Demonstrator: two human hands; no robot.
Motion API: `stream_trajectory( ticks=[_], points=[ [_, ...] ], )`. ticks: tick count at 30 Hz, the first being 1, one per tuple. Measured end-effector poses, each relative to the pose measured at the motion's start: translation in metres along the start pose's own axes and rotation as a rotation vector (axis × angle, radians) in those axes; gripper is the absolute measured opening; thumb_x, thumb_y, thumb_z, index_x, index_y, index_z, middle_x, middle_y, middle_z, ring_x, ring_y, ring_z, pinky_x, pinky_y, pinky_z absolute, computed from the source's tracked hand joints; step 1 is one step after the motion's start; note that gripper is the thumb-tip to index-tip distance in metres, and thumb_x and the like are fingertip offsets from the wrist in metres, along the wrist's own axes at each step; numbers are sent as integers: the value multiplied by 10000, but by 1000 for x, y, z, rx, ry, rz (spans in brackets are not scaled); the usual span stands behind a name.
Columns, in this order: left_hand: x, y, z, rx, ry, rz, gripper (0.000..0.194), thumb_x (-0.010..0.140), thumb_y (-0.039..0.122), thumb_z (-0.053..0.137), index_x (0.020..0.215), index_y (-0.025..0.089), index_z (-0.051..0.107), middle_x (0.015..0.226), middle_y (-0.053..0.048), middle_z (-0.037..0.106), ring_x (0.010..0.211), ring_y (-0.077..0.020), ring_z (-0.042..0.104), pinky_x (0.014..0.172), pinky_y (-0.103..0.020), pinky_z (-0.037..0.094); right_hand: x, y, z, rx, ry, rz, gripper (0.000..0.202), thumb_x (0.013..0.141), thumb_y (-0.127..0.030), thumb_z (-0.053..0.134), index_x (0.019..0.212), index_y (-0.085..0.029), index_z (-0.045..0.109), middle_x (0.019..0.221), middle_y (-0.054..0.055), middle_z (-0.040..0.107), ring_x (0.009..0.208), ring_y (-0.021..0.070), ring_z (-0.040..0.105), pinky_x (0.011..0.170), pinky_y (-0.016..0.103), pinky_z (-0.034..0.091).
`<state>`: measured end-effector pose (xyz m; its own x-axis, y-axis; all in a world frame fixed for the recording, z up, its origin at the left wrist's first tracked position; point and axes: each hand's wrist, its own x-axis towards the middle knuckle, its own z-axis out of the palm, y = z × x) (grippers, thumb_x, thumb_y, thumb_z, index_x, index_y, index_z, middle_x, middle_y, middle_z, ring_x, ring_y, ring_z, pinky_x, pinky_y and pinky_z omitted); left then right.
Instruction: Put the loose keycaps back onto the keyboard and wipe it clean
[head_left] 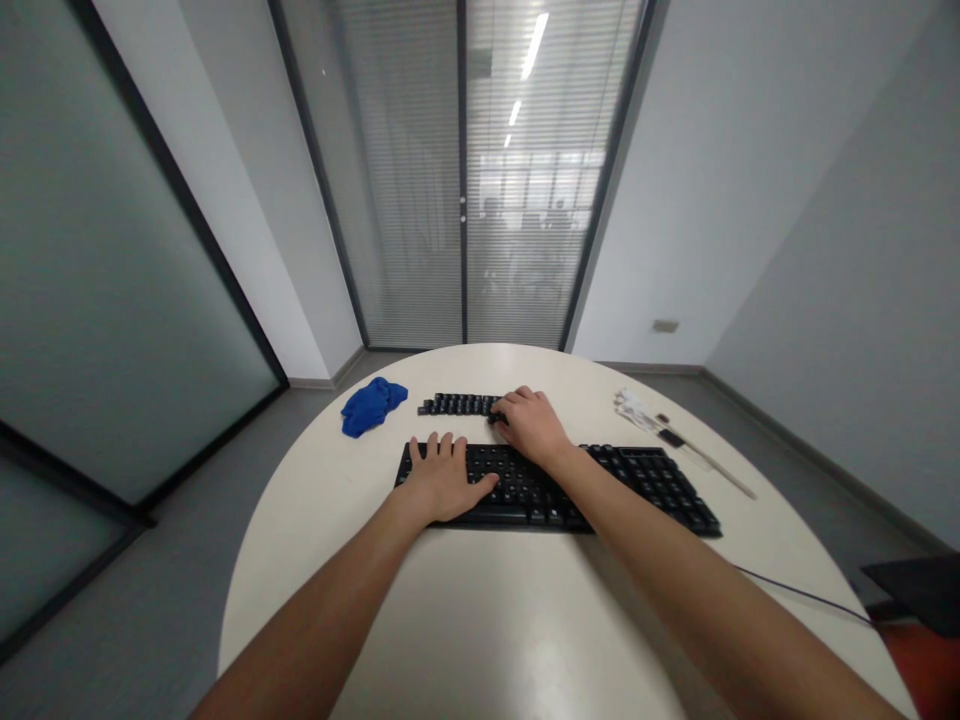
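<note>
A black computer keyboard [645, 480] lies across the table, with part of its left and middle section stripped of keycaps and showing bare sockets. My left hand [442, 485] rests flat on its left end, fingers spread. Beyond the keyboard, several loose black keycaps [461, 404] stand in neat rows. My right hand [531, 425] reaches over the keyboard to the right end of those rows. Its thumb and fingertips are pinched on a small black keycap [495, 417], partly hidden by the fingers.
A crumpled blue cloth [373, 405] lies at the table's left. To the right are a whitish crumpled item [634, 410], a small dark block [670, 437] and a thin stick [724, 472]. The keyboard's cable [802, 592] trails off the round table's [510, 620] right edge.
</note>
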<state>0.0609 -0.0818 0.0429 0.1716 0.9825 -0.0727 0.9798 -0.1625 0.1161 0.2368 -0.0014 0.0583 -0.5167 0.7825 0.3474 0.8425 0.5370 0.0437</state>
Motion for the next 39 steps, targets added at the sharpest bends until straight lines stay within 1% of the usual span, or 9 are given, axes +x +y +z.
stream_trajectory(
  ticks=[7, 14, 20, 22, 25, 28, 31, 35, 39],
  points=[
    [0, -2, 1, -21, 8, 20, 890, 870, 789, 252, 1447, 129, 406, 1566, -227, 370, 1461, -444, 264, 1157, -700, 115, 10, -1, 11, -2, -31, -77, 168, 900, -149, 615, 1035, -170, 713, 1074, 126, 740, 1129, 305, 538, 910, 414, 377],
    [0, -2, 2, -15, 7, 26, 893, 874, 787, 255, 1447, 118, 403, 1545, -243, 392, 1455, -448, 270, 1147, -705, 117, 9, -4, 5, 78, -35, -112, 123, 883, -136, 640, 958, -182, 725, 1034, 113, 751, 1111, 288, 566, 926, 411, 396],
    [2, -3, 4, -23, -1, 32, 926, 873, 797, 245, 1468, 103, 391, 1569, -245, 348, 1463, -456, 248, 1139, -725, 108, -19, -5, -17, 201, 24, -26, 147, 882, -208, 671, 1013, -210, 736, 1037, 61, 757, 1053, 257, 612, 922, 387, 444],
    [3, -4, 5, -26, -6, 37, 927, 872, 800, 241, 1484, 117, 376, 1583, -236, 330, 1469, -461, 233, 1137, -731, 103, -34, -4, -25, 376, 62, 12, 138, 861, -208, 691, 984, -224, 750, 1006, 40, 760, 1024, 240, 632, 926, 368, 459],
    [3, -5, 6, -21, -9, 45, 926, 878, 798, 230, 1506, 129, 355, 1596, -229, 310, 1479, -465, 211, 1141, -728, 94, -58, -4, -32, 554, 40, 9, 129, 820, -204, 729, 940, -240, 760, 958, 19, 763, 961, 231, 654, 891, 360, 483],
    [3, -5, 5, -17, -12, 49, 920, 882, 792, 231, 1513, 133, 348, 1598, -229, 308, 1480, -460, 213, 1147, -718, 94, -78, -3, -30, 686, 9, 9, 139, 809, -196, 732, 938, -238, 762, 949, 23, 762, 945, 223, 665, 889, 352, 494],
    [2, -4, 3, -22, -15, 50, 920, 884, 786, 242, 1514, 124, 347, 1590, -235, 318, 1476, -461, 222, 1145, -718, 104, -89, -2, -22, 740, -20, 40, 157, 795, -186, 732, 941, -236, 763, 962, 29, 763, 942, 225, 676, 886, 353, 502],
    [0, -3, 1, -28, -10, 47, 894, 886, 778, 252, 1502, 141, 364, 1581, -227, 338, 1472, -456, 235, 1148, -707, 110, -90, 2, -13, 757, -31, 69, 170, 796, -194, 728, 956, -238, 765, 986, 34, 764, 949, 231, 682, 892, 366, 510],
    [0, -3, 1, -25, -11, 41, 887, 886, 778, 246, 1502, 150, 363, 1585, -219, 335, 1474, -453, 232, 1150, -700, 114, -89, 5, -9, 776, -33, 45, 166, 814, -205, 721, 970, -233, 772, 990, 45, 763, 960, 234, 680, 900, 373, 515]
  ],
)
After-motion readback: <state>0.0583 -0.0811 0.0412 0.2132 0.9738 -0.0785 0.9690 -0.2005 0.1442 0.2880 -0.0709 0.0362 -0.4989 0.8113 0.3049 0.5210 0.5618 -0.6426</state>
